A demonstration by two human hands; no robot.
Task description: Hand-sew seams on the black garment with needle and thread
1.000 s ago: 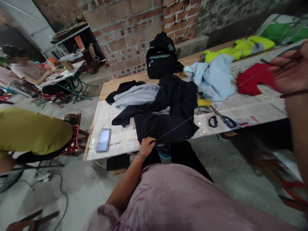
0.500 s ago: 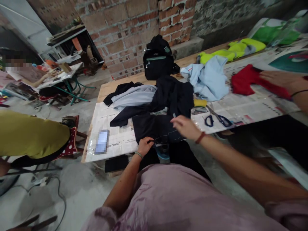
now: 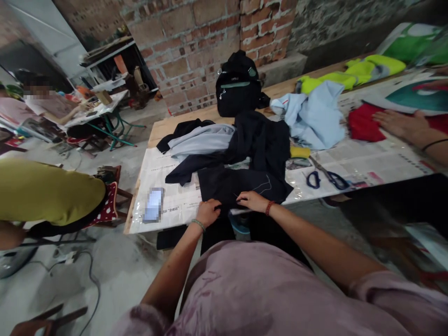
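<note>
A black cloth (image 3: pixel 224 182) is lying spread along the table's (image 3: pixel 157 131) near edge, its right corner tapering to a point. A thin, pale thread (image 3: pixel 270 183) is curving loosely across its right part.

thread (image 3: pixel 270 184): ends too small to tell | phone (image 3: pixel 153 205): screen blurred | iron (image 3: pixel 415 99): cut off, right edge

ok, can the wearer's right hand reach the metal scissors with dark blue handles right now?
Likely yes: the scissors look uncovered on the newspaper-covered table, right of the right hand, handles toward the near edge, with only black cloth and table between. That hand is at the cloth, though.
</note>
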